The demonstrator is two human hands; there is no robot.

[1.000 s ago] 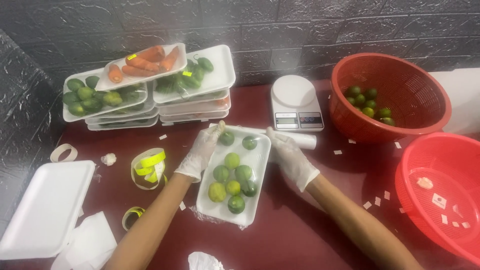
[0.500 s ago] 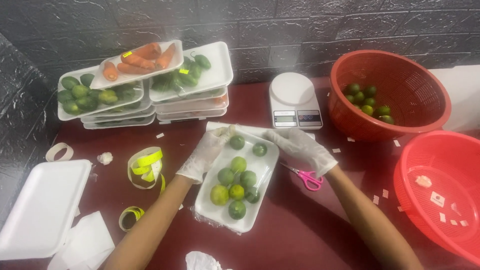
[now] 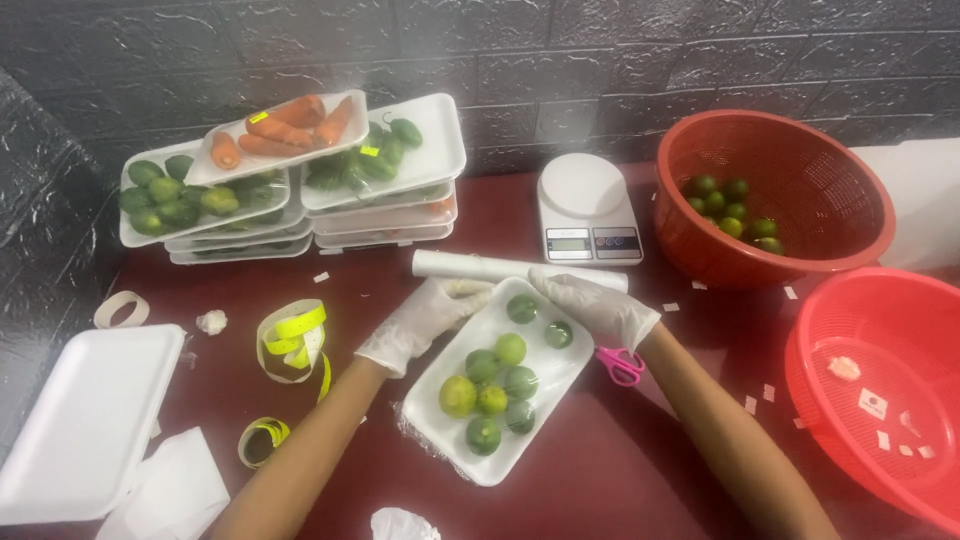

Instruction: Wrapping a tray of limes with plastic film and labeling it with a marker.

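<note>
A white foam tray (image 3: 448, 420) holding several green limes (image 3: 497, 383) lies on the dark red table, covered with clear film. My left hand (image 3: 424, 318), in a white glove, grips the tray's far left edge and the film there. My right hand (image 3: 596, 305), also gloved, presses on the tray's far right corner. Just beyond both hands lies a roll of cling film (image 3: 478, 267). Pink-handled scissors (image 3: 621, 364) rest on the table right under my right wrist.
Stacked wrapped trays of carrots (image 3: 283, 130) and green produce (image 3: 380, 160) stand at the back left. A white kitchen scale (image 3: 586, 209) sits behind the roll. A red basket with limes (image 3: 772, 195), another red basket (image 3: 880, 390), an empty foam tray (image 3: 85, 420) and yellow tape strips (image 3: 295, 335) surround the work spot.
The tray of limes has turned and shifted slightly right. Both hands moved to its far edge, by the roll. The scissors came into view beneath my right wrist.
</note>
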